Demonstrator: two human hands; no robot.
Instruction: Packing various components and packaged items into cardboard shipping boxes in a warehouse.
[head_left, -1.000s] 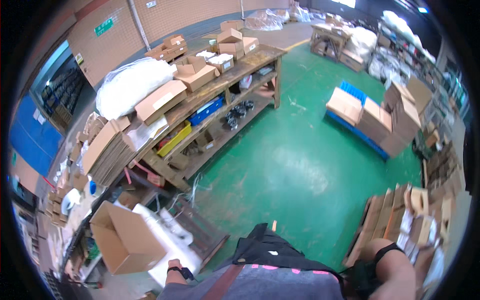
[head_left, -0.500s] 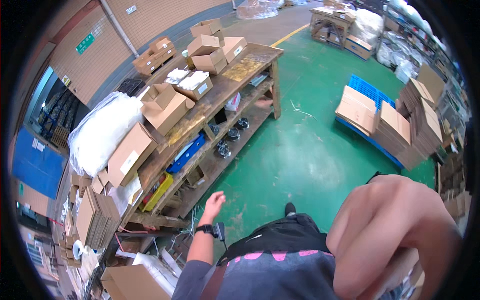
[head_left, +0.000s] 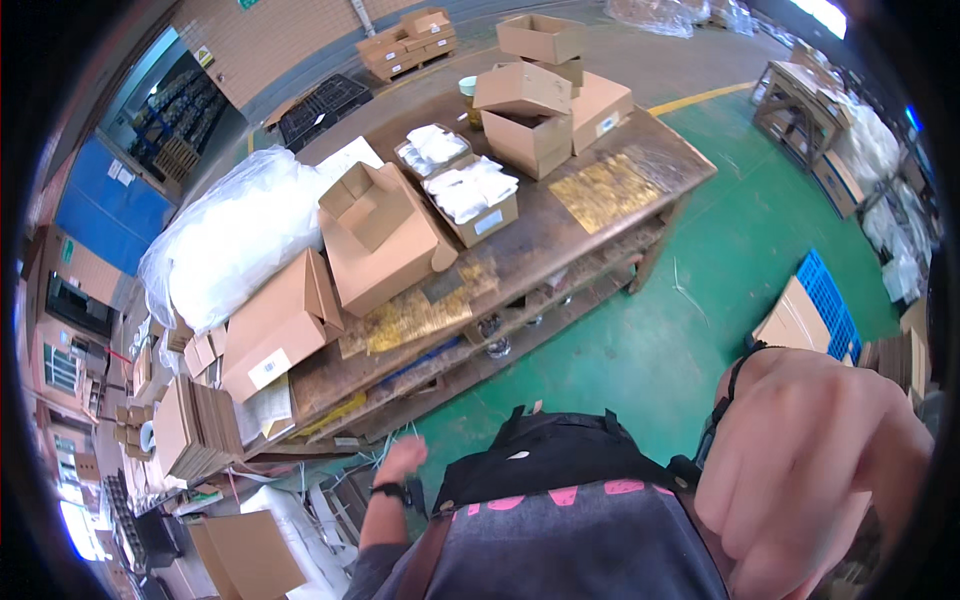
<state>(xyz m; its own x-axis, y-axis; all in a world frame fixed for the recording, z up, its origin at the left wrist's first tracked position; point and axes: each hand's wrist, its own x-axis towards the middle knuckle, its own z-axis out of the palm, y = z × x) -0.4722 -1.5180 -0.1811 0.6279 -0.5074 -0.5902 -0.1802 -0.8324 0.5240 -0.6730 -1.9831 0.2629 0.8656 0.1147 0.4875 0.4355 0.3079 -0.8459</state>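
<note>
My left hand (head_left: 403, 460), with a dark band at the wrist, hangs low beside the near edge of the long wooden workbench (head_left: 600, 245). Its fingers look loosely curled together and nothing shows in them. Very large at the lower right is my right hand (head_left: 810, 460), close to the camera, with a black strap near it. Its fingers are bent inward; whatever they hold, if anything, is hidden. On the bench lie open cardboard boxes (head_left: 385, 260), a long carton (head_left: 275, 335), small boxes of white packets (head_left: 475, 190) and a big clear bag of white material (head_left: 245, 235).
Flat cardboard (head_left: 200, 430) stands stacked at the bench's left end, above an open carton (head_left: 250, 555). Right of the bench is green floor (head_left: 590, 350), with a blue pallet (head_left: 830, 300) bearing cardboard. Another wooden table (head_left: 800, 105) stands far right.
My view has turned left and come nearer to the bench, so the bench fills more of it. The pallet has slid toward the right rim. Both hands stay empty-looking or hidden as before.
</note>
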